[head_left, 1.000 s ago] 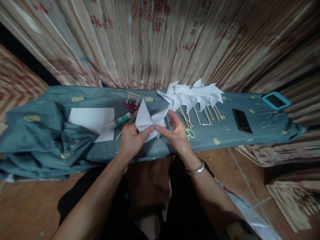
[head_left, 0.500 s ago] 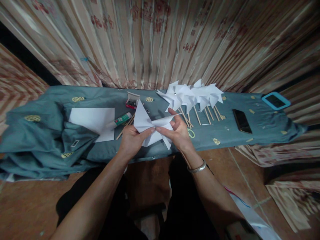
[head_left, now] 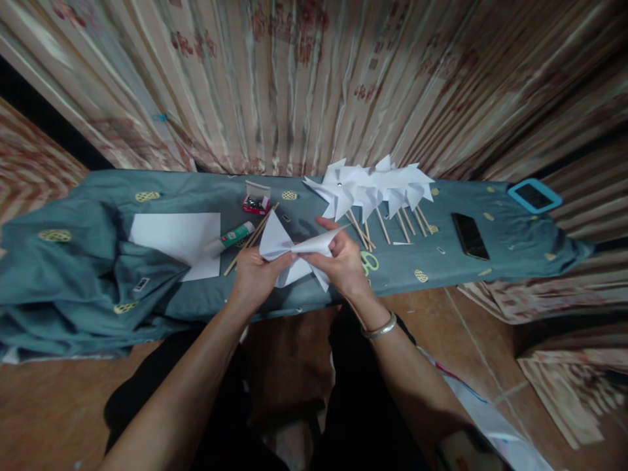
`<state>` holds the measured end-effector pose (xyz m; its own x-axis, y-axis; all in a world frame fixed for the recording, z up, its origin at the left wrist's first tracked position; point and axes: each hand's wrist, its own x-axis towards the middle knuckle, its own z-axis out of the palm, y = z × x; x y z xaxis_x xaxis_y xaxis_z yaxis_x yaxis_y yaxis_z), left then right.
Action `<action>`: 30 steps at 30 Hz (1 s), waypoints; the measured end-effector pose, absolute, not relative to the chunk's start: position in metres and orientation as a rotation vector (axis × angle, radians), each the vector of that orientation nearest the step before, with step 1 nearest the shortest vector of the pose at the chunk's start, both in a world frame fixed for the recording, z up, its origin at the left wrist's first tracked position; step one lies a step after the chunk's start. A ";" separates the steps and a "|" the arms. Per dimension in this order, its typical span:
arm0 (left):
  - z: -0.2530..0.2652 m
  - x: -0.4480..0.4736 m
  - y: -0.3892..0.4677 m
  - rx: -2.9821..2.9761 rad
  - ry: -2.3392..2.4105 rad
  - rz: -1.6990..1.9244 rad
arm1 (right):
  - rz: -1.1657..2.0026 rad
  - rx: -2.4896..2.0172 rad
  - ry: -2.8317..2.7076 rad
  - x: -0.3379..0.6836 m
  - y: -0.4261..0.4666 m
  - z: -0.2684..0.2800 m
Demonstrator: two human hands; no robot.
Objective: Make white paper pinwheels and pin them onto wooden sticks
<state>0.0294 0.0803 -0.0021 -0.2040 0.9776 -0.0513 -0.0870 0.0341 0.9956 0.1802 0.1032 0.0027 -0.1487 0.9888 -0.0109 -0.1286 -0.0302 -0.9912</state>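
A white paper pinwheel (head_left: 275, 237), its points folded toward the centre, is held up over the near edge of the cloth-covered table. My left hand (head_left: 255, 278) is closed on its left side, with the thumb pressed near the middle. On the other side my right hand (head_left: 343, 261) pinches the paper, thumb near the centre and index finger raised behind it. Thin wooden sticks (head_left: 251, 239) lie just behind my left hand. A glue stick (head_left: 235, 237) rests beside them, partly over white paper sheets (head_left: 176, 235). Green-handled scissors (head_left: 369, 261) lie right of my right hand.
Several finished pinwheels (head_left: 373, 186) on sticks lie at the back of the table. A small open red box (head_left: 256, 201) holds shiny metal bits. A phone (head_left: 470, 235) and a blue-framed tablet (head_left: 534, 195) lie at the right. Curtains (head_left: 294, 85) hang behind.
My hands and the paper pinwheel have shifted slightly left in view. My right fingers have folded in closer on the paper's right flap. More of the scissors' handles now shows.
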 end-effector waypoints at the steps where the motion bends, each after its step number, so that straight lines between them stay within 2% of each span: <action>1: -0.003 0.029 0.081 1.018 1.320 1.364 | 1.388 -1.051 -1.224 0.180 0.103 0.002; 13: -0.005 0.027 0.081 1.090 1.332 1.356 | 1.284 -1.107 -1.263 0.179 0.104 -0.004; 30: -0.006 0.025 0.084 1.104 1.363 1.352 | 1.329 -1.096 -1.231 0.177 0.104 -0.004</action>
<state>0.0253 0.0835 -0.0055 -0.2025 0.9793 -0.0053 0.0023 0.0059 1.0000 0.1770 0.1038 -0.0039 -0.1123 0.9937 0.0028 -0.0791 -0.0062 -0.9969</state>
